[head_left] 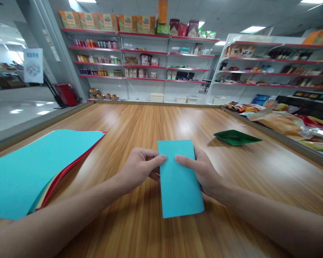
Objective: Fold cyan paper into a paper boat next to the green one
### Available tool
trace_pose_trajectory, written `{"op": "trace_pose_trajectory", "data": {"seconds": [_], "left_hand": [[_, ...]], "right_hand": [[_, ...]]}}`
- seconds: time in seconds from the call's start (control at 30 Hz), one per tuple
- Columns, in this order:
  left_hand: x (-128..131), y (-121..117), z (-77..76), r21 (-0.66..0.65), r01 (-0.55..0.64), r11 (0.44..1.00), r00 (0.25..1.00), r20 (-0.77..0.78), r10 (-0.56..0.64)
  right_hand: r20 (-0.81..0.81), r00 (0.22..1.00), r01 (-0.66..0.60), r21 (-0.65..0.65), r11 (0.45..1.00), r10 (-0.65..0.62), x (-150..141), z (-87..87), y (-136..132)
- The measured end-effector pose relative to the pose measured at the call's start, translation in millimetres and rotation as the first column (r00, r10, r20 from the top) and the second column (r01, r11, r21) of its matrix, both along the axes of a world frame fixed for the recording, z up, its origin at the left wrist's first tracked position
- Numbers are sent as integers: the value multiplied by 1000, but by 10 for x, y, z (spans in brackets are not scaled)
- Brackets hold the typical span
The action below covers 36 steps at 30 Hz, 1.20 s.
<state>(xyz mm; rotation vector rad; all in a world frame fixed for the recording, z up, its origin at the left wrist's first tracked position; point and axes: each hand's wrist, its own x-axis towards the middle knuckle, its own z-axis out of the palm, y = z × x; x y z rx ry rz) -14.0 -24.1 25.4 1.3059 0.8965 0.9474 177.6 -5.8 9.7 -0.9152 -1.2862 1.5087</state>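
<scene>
Between both hands is a light blue sheet of paper [181, 190], folded into a narrow upright rectangle and held just over the wooden table. My left hand [142, 165] grips its left edge, thumb on the front and fingers behind. On the right edge, my right hand [201, 168] pinches it the same way, its fingers mostly hidden behind the paper. A green folded paper piece [235, 138] lies on the table to the right, apart from my hands. To the left rests a stack of coloured paper [48, 161], blue on top with cream and red sheets under it.
The wooden table [129, 122] has a raised dark rim. Beyond its right edge are packaged snacks [282, 122]. Shelves of goods [144, 52] stand behind the table, with more shelves [271, 64] at the right. A red box [66, 95] stands on the floor at left.
</scene>
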Motion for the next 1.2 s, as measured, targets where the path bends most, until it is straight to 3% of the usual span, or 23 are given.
{"op": "trace_pose_trajectory", "data": {"seconds": [0.1,0.23,0.3,0.37,0.43,0.53,0.63,0.73,0.9,1.2], "left_hand": [[-100,24,154,105,135,985,965,-238,-107],[-179,56,277,134,301,944,891,-391,-229],[-201,87,288,171,271,947,895,-408,-182],[-221,133,279,212,176,961,913,-401,-79],[-229,182,245,233,34,972,932,-358,53],[-192,226,115,145,-217,965,966,-113,234],[-117,221,-74,75,-358,931,933,70,353],[-75,194,-195,159,-436,886,899,41,435],[-89,153,-173,328,-406,853,879,-115,463],[-15,76,-164,208,-391,897,917,4,399]], "right_hand": [[56,995,-81,-9,997,81,36,62,60],[216,907,-367,-20,930,362,66,129,78],[262,918,-319,48,947,296,63,112,72],[212,975,-111,166,980,75,59,62,89],[97,985,118,242,963,-146,60,-6,136],[-5,959,275,268,923,-284,60,-107,207],[-14,962,266,263,927,-273,49,-177,219],[11,983,174,224,959,-181,48,-205,205],[72,985,139,208,968,-157,71,-208,227],[118,949,232,367,901,-292,68,-192,184]]}}
